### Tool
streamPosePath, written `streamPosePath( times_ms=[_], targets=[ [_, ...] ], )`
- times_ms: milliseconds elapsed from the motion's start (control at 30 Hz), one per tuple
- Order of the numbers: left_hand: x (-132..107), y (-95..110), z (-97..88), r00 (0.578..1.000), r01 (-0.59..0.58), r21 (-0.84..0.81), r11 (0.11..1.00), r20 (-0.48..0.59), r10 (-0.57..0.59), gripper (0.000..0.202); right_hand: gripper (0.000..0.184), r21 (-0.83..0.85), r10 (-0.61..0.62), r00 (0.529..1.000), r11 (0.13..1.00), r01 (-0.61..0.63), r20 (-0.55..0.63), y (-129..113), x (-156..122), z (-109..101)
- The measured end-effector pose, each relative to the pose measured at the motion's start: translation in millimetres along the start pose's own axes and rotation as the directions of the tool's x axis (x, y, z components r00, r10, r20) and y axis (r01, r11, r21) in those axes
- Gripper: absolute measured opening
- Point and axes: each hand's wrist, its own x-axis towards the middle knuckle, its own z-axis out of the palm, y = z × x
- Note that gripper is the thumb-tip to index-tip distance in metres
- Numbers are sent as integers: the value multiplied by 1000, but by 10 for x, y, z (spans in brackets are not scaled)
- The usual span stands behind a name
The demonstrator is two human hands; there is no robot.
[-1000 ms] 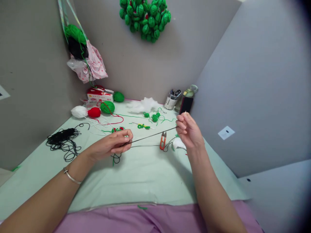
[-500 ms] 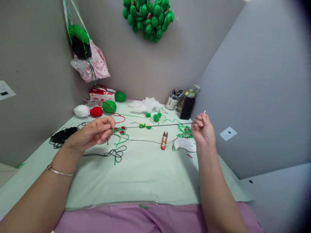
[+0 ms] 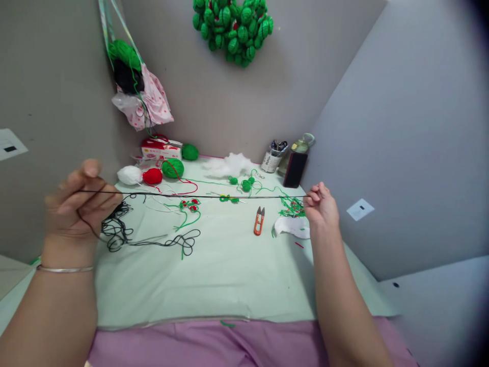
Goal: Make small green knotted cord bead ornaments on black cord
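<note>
Thin black cord [image 3: 263, 197] runs straight and pretty much level between both hands. Call its middle the clock centre: left hand [image 3: 82, 199] is at 9, cord lying across its curled fingers, but it's too blurry to tell if they're pinching. Right hand [image 3: 321, 203] is at 3, bent fingers pinching the cord. Messy black cord tangle [image 3: 116, 224] at 8, orange-handled metal snips [image 3: 258, 223] at 4, fluffy white stuffing [image 3: 229, 165] farther off around 2.
</note>
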Motion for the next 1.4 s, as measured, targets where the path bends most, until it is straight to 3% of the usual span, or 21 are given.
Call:
streamPosePath(
  times_ms=[67, 167, 233, 300, 367, 433, 500, 533, 567, 600, 667, 733, 867, 967, 1067, 1133, 1233, 1300, 1400],
  targets=[
    [-5, 23, -30, 998, 34, 32, 999, -59, -32, 5, 32, -73, -53, 998, 996, 50, -34, -10, 43, -55],
    [18, 43, -31, 991, -3, -54, 999, -130, -5, 14, 32, -195, -193, 978, 965, 176, -72, -73, 76, -91],
    [47, 49, -9, 983, -55, -136, 989, -180, 30, 18, 25, -326, -175, 982, 926, 190, 75, -91, 42, -61],
    [76, 44, 20, 978, -70, -175, 982, -206, 33, 20, 19, -458, -4, 963, 879, 131, 269, -34, -60, 23],
    [93, 30, 44, 980, -53, -181, 982, -199, 16, 19, 20, -579, 216, 884, 812, 73, 414, 108, -216, 143],
    [97, 11, 59, 984, -34, -179, 983, -177, 2, 17, 22, -709, 439, 717, 696, 110, 542, 286, -376, 256],
    [93, -3, 69, 987, -16, -184, 983, -163, -15, 15, 21, -801, 620, 532, 555, 222, 577, 425, -478, 312],
    [91, -7, 76, 986, -12, -192, 981, -163, -20, 16, 20, -831, 679, 480, 476, 286, 555, 460, -493, 308],
    [91, -8, 83, 986, -7, -200, 980, -166, -26, 16, 20, -858, 718, 476, 374, 352, 508, 468, -482, 282],
    [91, -9, 91, 985, -3, -204, 979, -168, -32, 17, 20, -879, 733, 513, 249, 407, 446, 450, -449, 238],
    [95, -6, 107, 986, 1, -198, 980, -164, -34, 20, 19, -895, 689, 652, -10, 446, 317, 357, -332, 117],
    [100, -5, 114, 987, 7, -168, 986, -155, -34, 19, 18, -888, 597, 765, -182, 422, 241, 235, -193, -4],
    [115, -32, 79, 991, 65, 1, 998, -116, -64, 6, 17, -881, 411, 891, -328, 340, 191, 79, -12, -126],
    [140, -77, 31, 992, 122, 188, 975, -62, -112, 10, 22, -880, 254, 955, -403, 250, 154, 27, 31, -158],
    [167, -113, -4, 986, 166, 248, 954, -18, -166, 11, 27, -871, 38, 994, -478, 110, 104, -58, 71, -242],
    [182, -122, -17, 983, 178, 231, 957, 0, -183, 10, 29, -874, -87, 993, -484, 28, 80, -128, 105, -319],
    [200, -131, -15, 987, 159, 196, 968, -7, -161, 10, 31, -911, -189, 979, -413, -10, 74, -182, 138, -380],
    [210, -152, 9, 987, 162, 172, 972, -25, -160, 10, 32, -948, -180, 975, -310, 68, 129, -151, 131, -346],
    [217, -222, 89, 978, 209, 151, 966, -49, -204, 14, 38, -950, -83, 949, -92, 298, 305, -6, 64, -196]
  ],
)
